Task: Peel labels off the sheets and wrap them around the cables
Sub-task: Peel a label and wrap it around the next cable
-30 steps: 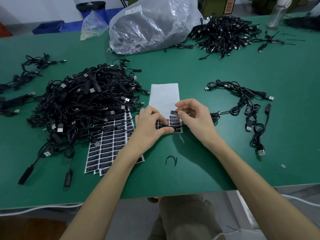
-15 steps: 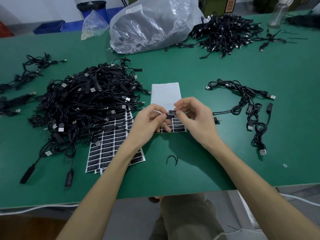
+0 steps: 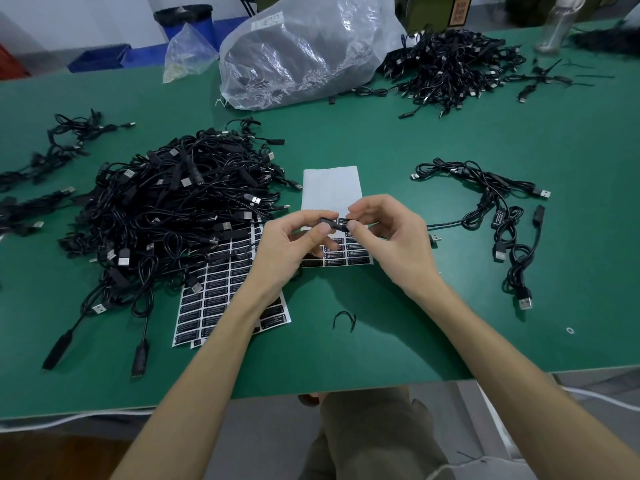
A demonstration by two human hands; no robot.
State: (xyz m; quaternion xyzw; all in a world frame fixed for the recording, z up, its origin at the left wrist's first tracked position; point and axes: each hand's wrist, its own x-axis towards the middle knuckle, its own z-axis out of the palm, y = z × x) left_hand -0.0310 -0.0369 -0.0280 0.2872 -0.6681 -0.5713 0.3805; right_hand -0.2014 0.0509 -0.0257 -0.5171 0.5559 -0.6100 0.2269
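My left hand [image 3: 294,244] pinches the black cable [image 3: 327,222] just above the table centre. My right hand [image 3: 391,237] pinches a small black label [image 3: 343,223] against that cable. The cable runs on to the right [image 3: 450,222] toward a small bunch. Under my hands lies a mostly peeled label sheet [image 3: 332,188] with a few rows of black labels at its near end. Fuller label sheets [image 3: 221,289] lie to the left, partly under a big pile of black cables [image 3: 173,209].
A small bunch of cables [image 3: 502,216] lies to the right. Another pile [image 3: 450,64] and a clear plastic bag [image 3: 304,53] sit at the back. Loose cables [image 3: 52,150] lie far left. A cable tie [image 3: 344,320] lies near the table's front edge [image 3: 346,386].
Both hands rose from the label sheet. My right hand lifted a peeled label and brought it onto the cable that my left hand holds up.
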